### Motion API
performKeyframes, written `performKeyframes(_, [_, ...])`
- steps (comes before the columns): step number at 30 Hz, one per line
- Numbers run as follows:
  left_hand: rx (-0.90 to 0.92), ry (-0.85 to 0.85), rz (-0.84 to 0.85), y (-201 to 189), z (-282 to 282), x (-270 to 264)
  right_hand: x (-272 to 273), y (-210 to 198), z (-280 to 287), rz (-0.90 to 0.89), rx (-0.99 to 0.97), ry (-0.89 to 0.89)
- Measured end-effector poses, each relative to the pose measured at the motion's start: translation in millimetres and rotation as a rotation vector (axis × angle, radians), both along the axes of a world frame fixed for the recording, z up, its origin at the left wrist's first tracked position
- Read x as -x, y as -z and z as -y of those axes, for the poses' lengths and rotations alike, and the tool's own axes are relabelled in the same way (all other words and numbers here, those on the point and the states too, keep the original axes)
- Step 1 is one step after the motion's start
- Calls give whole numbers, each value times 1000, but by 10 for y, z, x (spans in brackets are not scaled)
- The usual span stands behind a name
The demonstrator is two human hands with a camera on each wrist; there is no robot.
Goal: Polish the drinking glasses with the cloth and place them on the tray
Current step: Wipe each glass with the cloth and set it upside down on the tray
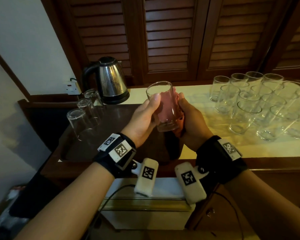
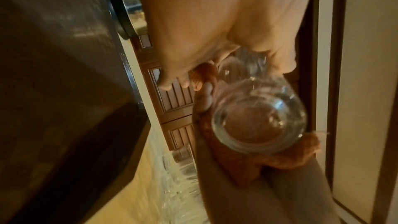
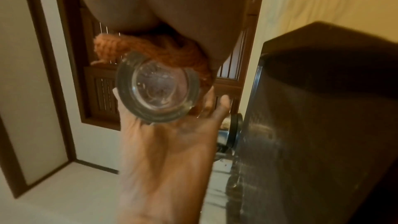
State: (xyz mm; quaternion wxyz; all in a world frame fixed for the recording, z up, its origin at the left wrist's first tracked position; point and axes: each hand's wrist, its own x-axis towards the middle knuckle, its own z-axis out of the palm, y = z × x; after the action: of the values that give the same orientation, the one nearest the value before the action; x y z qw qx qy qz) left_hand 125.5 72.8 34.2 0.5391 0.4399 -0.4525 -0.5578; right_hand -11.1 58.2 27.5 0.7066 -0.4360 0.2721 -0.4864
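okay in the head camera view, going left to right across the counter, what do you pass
Upturned glasses on the tray → kettle → left hand → held glass → cloth → right hand → cluster of upright glasses.

Pale counter (image 1: 189, 141) w/ dark wood front edge. Right half: cluster of clear glasses (image 1: 260, 104) upright, rims up, packed close, some touching. Left half: dark tray (image 1: 111, 116) flat on counter, raised rim. On tray: 3 glasses (image 1: 87, 110) upside down in row along left side, near each other. Steel kettle (image 1: 111, 80) w/ black handle at back, beside tray's far edge; whether base sits on tray or counter can't tell.
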Motion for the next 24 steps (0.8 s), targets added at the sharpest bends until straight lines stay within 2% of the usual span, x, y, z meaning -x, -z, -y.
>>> performKeyframes(3, [-42,-87,-57,7,56,4,-9,30,10,-165,116,84])
performKeyframes(7, [-69,-145,23,7,87,87,-75,72,8,-290,319,162])
performKeyframes(10, [-24,-123,51,-1,75,86,-90,88,8,-219,268,144])
performKeyframes(14, [28,10,39,-68,33,42,-23,9,-23,65,18,-4])
performKeyframes(16, [21,12,60,-93,32,15,-7,-16,-10,43,43,25])
performKeyframes(18, [-17,-72,29,-128,35,27,-11,-10,6,-67,146,107])
performKeyframes(20, [-28,-129,69,-150,31,93,-55,6,-6,-151,249,166])
performKeyframes(22, [-8,-140,186,-145,31,179,-84,23,-15,-139,275,182])
performKeyframes(24, [12,-160,181,-150,-14,219,-72,11,-27,-58,227,135])
